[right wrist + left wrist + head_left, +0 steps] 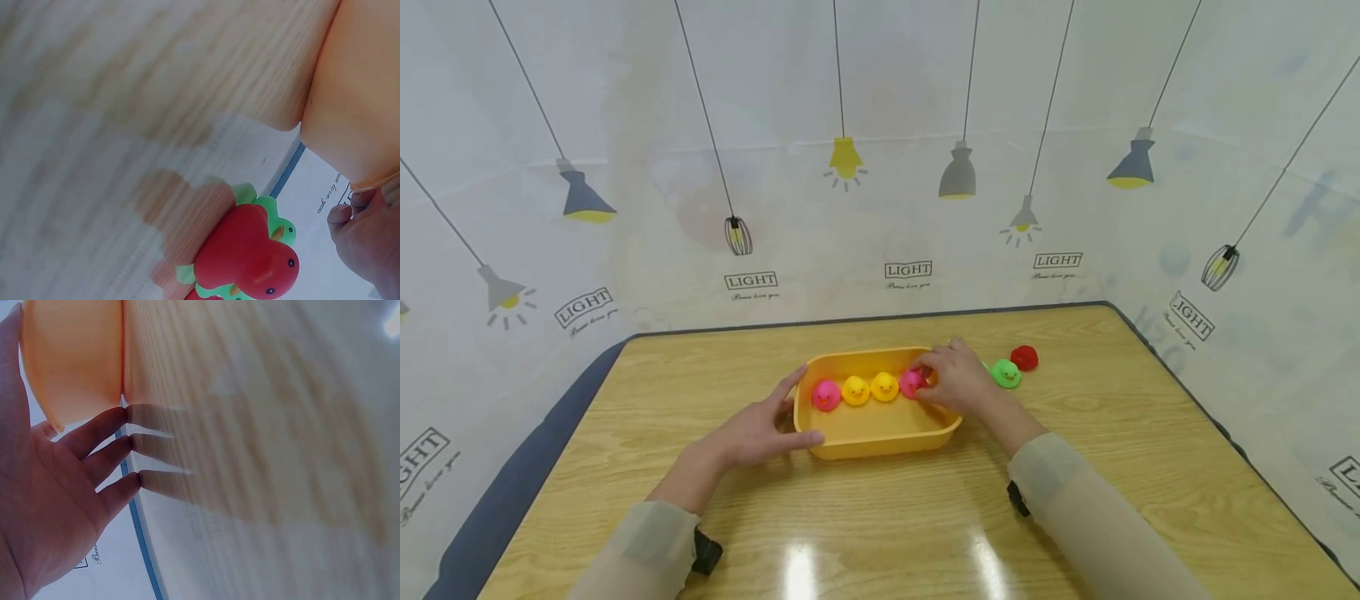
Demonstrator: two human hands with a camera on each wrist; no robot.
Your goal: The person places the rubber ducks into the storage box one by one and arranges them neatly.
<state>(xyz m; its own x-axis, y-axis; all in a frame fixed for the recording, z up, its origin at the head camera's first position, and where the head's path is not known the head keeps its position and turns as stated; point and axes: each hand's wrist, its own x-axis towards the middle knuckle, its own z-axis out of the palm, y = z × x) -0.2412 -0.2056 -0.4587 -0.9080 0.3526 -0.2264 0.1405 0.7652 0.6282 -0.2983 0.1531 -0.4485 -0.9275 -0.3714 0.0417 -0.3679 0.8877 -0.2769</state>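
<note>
A yellow-orange plastic tub sits on the table. Inside it stands a row of rubber ducks: a pink duck at the left, two yellow ducks in the middle, and a second pink duck near the right end. My left hand spans the tub's left end, thumb over the front rim. In the left wrist view three of its fingers reach fairly straight to the tabletop. My right hand reaches over the tub's right end and pinches the right pink duck, partly covering it.
Right of the tub, a green duck and a red duck are on the wooden table. Another green duck is mostly hidden by my right hand. A printed fabric wall rises beyond the table's back edge.
</note>
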